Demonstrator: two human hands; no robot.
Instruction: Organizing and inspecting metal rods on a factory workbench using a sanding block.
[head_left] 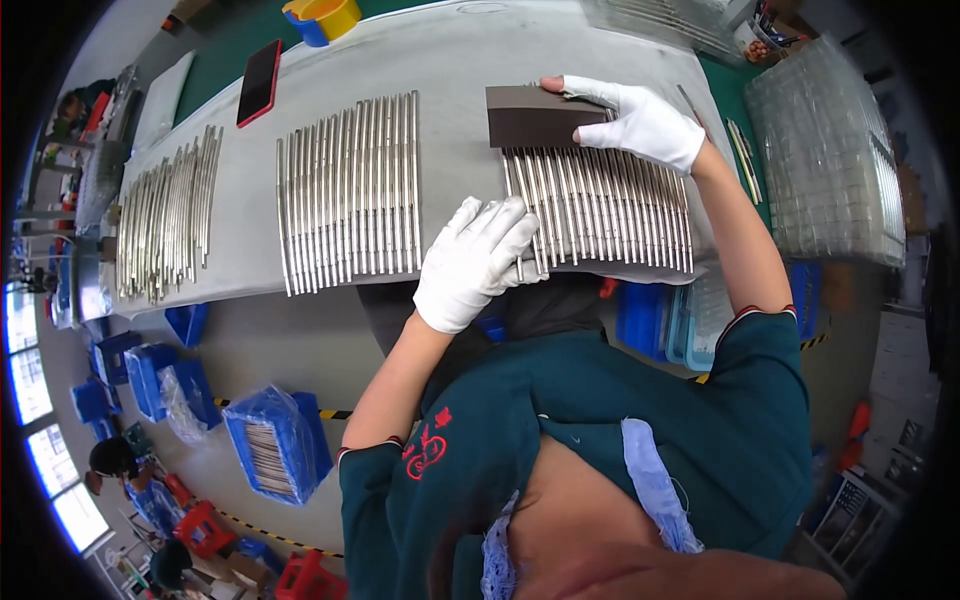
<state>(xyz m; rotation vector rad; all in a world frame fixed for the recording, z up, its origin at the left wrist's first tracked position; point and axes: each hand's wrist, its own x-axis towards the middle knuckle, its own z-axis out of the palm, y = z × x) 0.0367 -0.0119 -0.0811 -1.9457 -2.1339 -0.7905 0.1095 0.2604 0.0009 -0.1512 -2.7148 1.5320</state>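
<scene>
My right hand point(650, 125), in a white glove with bare thumb and fingertip, grips a dark brown rectangular plate point(530, 115) by its right part. The plate lies across the far ends of a row of slim silvery metal rods point(610, 205) at the table's right. At this row's near left corner is my left hand point(470, 262), also gloved in white. Its fingers are bent and close together, with thumb and forefinger around the near end of the outermost rods. A second rod row point(350, 190) lies in the middle, and a looser one point(165, 225) at the left.
A red-edged phone point(260, 83) and a yellow and blue tape dispenser point(322, 18) lie at the far left of the grey-covered table point(450, 60). Stacked clear plastic trays point(825, 150) stand at the right. Blue bins point(277, 445) sit on the floor.
</scene>
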